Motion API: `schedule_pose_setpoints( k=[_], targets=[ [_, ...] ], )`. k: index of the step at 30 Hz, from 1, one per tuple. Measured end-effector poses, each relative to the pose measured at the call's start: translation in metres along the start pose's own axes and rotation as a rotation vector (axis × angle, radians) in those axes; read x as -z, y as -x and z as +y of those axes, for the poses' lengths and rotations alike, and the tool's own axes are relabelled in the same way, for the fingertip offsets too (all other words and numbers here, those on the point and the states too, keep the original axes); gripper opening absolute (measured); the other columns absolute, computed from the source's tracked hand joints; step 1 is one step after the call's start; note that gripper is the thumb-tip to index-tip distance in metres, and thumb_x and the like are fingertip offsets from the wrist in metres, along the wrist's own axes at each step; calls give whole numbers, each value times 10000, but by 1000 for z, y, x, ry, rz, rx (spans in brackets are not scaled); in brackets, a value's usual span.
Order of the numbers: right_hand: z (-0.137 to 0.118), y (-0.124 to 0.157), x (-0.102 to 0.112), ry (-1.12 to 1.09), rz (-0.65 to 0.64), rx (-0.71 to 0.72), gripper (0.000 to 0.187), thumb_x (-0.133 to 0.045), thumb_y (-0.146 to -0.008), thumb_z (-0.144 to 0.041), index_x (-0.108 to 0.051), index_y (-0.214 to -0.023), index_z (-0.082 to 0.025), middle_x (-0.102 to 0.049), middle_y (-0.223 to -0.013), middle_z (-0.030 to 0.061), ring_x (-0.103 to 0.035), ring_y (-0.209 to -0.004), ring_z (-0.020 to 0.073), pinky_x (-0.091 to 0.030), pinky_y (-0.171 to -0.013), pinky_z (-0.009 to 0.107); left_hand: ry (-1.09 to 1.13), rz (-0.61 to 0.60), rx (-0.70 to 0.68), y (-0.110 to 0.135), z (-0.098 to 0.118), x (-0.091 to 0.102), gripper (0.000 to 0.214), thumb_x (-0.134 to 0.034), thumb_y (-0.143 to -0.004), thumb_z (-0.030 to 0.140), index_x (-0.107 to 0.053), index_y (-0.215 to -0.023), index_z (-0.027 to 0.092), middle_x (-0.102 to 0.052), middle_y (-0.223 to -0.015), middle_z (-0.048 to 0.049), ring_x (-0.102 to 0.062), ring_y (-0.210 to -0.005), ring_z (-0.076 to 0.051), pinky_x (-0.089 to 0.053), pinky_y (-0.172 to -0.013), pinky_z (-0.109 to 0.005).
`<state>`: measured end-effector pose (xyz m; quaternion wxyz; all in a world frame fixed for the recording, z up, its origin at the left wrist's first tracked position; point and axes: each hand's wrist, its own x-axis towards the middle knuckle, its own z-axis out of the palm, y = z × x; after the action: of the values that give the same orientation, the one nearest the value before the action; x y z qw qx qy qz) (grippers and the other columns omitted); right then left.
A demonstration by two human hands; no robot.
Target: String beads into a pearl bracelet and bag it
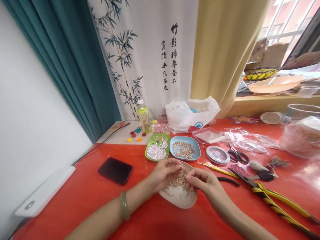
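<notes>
Both hands hover over a white dish [178,197] holding many small gold beads [179,181]. My left hand [166,171], with a green bangle [124,205] on its wrist, has its fingers curled in and thumb close to them. At its fingertips there may be something tiny and pale, too small to name. My right hand [203,180] pinches thumb and forefinger together at the dish's right side; whatever is between them is hidden. Just behind stand a green tray [147,155] of white beads [157,151] and a blue tray [198,153] of gold beads [184,150].
A phone [115,170] lies left on the red table [92,200]. To the right are yellow-handled pliers [265,195], scissors [237,156], a spool [218,154] and clear plastic packets [250,143]. Behind stand a bottle [144,118] and a white plastic bag [191,115].
</notes>
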<state>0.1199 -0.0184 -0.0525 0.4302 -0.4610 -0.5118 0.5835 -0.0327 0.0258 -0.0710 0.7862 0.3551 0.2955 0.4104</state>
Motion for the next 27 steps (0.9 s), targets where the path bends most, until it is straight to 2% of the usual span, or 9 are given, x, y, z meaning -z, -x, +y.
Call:
schedule_pose_setpoints(
  k=[11,19,27],
  targets=[
    [-2,1,-2,-27,-24,-35,181,-557,-642,-320,-513,-542,-176,-522,-491,-31,-449,-476,92,-324,-481,211,-58,10,-35,-2,-6,0,163,-742,-561,143,-627,-669,105,-596,-653,-6,-551,-604,-64,-429,-626,-179],
    [1,0,-1,-48,-5,-6,158,-523,-639,-300,-495,-535,-185,-507,-480,-30,-429,-466,96,-305,-471,217,-58,67,-16,-2,-5,0,174,-761,-527,144,-641,-647,105,-587,-643,2,-538,-589,-49,-427,-607,-154],
    [2,1,-3,-67,-15,21,120,-505,-636,-236,-503,-533,-175,-496,-486,-34,-442,-487,96,-320,-481,211,-12,37,8,-2,-6,1,142,-726,-600,157,-633,-696,110,-606,-659,-4,-555,-589,-41,-443,-593,-127]
  ],
)
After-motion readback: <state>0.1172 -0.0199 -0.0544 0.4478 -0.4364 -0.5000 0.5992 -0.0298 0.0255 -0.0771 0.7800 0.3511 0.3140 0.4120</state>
